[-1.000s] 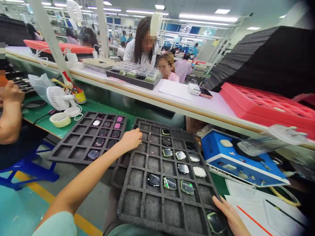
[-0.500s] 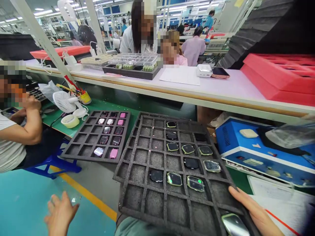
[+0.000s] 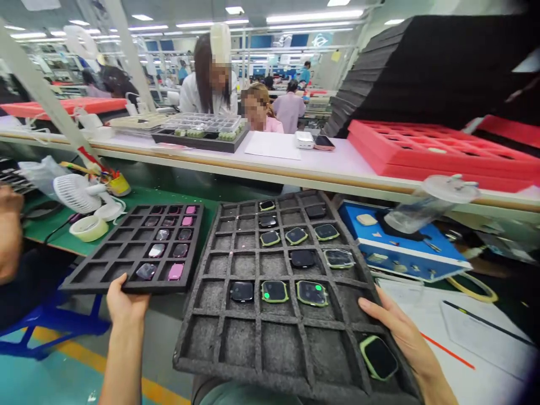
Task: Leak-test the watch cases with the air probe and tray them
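Large tray (image 3: 240, 340) and small tray (image 3: 113, 253) in hand, shelf (image 3: 346, 160) beyond.
Shelf crosses behind both, blocking the far side; fan (image 3: 76, 194) and tape roll (image 3: 88, 228) left of small tray, blue box (image 3: 415, 261) just right of large tray. Large tray front and centre, watches (image 3: 312, 292) in it, long axis seemingly running away toward shelf. Left hand (image 3: 126, 301): thumb over small tray's front edge, fingers hidden beneath. Right hand (image 3: 399, 326): curled round large tray's right rim, thumb on top.
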Demonstrator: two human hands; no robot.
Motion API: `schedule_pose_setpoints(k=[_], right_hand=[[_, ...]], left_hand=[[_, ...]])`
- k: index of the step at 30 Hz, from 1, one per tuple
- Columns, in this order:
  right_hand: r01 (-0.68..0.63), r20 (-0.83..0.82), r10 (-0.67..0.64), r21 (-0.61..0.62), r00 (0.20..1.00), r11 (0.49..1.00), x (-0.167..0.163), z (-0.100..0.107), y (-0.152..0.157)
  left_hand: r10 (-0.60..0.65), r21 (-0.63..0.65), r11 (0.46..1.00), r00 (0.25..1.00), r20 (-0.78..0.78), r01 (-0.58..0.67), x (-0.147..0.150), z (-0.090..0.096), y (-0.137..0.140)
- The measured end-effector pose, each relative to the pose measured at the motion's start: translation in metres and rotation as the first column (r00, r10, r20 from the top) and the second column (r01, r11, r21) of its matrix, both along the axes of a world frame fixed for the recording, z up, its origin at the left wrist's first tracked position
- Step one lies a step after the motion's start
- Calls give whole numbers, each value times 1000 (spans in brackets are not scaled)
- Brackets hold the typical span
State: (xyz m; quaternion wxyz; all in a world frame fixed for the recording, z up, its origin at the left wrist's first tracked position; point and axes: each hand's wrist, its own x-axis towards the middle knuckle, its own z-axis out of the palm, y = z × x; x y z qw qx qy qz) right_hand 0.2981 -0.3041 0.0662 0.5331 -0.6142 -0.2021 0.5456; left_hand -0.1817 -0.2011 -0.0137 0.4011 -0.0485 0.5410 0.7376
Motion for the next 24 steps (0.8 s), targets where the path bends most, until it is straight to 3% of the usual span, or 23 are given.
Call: schedule_pose_setpoints(k=[6, 9, 14, 20, 24], right_hand=[[50, 65, -40, -164, 997, 985, 12, -13, -1], [37, 97, -19, -189, 995, 981, 8, -15, 6], [-45, 70, 52, -98, 996, 994, -23, -9, 28], [-173, -39, 178, 108, 983, 979, -64, -1, 74], [-215, -55, 221, 98, 974, 972, -86, -9, 89]], left_hand=[[179, 175, 967, 982, 64, -187, -17, 8, -3], [248, 213, 942, 966, 72, -258, -28, 14, -15], [282, 282, 921, 960, -2, -270, -47, 41, -47], [288, 340, 914, 944, -159, -221, -63, 76, -88], [327, 322, 907, 935, -134, -271, -56, 83, -116]])
